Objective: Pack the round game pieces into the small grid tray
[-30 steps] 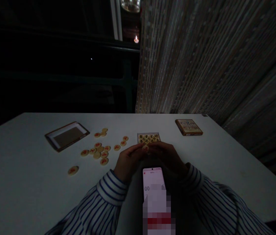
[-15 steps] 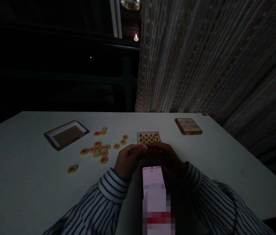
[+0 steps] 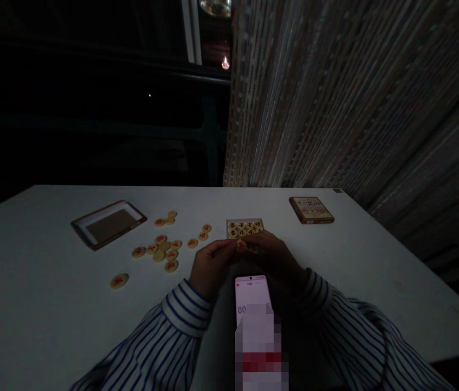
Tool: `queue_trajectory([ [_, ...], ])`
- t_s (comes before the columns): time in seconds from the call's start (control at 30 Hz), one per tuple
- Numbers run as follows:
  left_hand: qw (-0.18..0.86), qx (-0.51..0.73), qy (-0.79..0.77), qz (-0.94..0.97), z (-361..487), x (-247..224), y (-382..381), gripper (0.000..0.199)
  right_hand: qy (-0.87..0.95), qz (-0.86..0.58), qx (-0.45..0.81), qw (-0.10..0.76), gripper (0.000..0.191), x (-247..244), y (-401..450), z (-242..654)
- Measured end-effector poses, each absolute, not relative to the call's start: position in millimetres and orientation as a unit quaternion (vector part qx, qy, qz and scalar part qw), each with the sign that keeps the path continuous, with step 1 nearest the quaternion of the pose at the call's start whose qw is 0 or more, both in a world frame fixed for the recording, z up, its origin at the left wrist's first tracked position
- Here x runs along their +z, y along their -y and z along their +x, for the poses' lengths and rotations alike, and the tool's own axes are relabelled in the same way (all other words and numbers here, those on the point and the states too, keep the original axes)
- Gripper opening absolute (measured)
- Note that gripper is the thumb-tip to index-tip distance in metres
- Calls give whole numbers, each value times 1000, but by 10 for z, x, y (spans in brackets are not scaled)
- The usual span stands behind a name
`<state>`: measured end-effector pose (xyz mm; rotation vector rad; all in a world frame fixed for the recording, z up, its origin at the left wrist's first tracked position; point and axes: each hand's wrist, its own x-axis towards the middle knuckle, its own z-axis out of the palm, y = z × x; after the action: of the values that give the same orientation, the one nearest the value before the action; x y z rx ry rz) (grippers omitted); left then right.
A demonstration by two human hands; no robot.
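My left hand [image 3: 212,267] and my right hand [image 3: 277,257] meet at the near edge of a small box [image 3: 227,224] filled with rows of round pieces with black characters. Between my fingertips shows a round piece with a red mark [image 3: 241,246]; the fingers of both hands are closed around it. My right fingers cover the lower part of the box. Left of my hands lie several loose round pieces [image 3: 171,266], some with red characters and some plain side up. Below my hands a lit phone [image 3: 252,296] shows digits, partly pixelated.
An open, shallow lid or tray [image 3: 83,240] lies at the left of the white table [image 3: 70,326]. A flat printed box [image 3: 312,210] sits at the right back. Behind the table hangs a string curtain [image 3: 294,98], with a dark railing to its left.
The red-marked piece between my fingertips shows more of its face, and my right fingers have shifted slightly. The whole view has moved a little. The loose pieces lie as before.
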<state>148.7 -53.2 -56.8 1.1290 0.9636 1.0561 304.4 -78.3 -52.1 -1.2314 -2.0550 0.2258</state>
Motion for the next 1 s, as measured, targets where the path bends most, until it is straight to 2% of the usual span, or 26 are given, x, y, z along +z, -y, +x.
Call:
queue_trajectory([
  [0.17, 594, 452, -426, 511, 1490, -550, 548, 23, 816, -479, 45, 321, 23, -487, 783, 3097],
  [0.3, 507, 459, -476, 553, 1442, -564, 516, 17, 812, -485, 21, 325, 24, -447, 802, 3217],
  [0.43, 423, 447, -492, 616, 1389, -698, 448, 27, 799, -489, 4, 348, 27, -452, 821, 3401],
  [0.63, 297, 395, -458, 739, 1387, -861, 420, 31, 770, -545, 27, 331, 29, -552, 848, 3638],
  [1.0, 289, 356, -436, 774, 1386, -867, 400, 32, 782, -546, 67, 291, 21, -683, 801, 3669],
])
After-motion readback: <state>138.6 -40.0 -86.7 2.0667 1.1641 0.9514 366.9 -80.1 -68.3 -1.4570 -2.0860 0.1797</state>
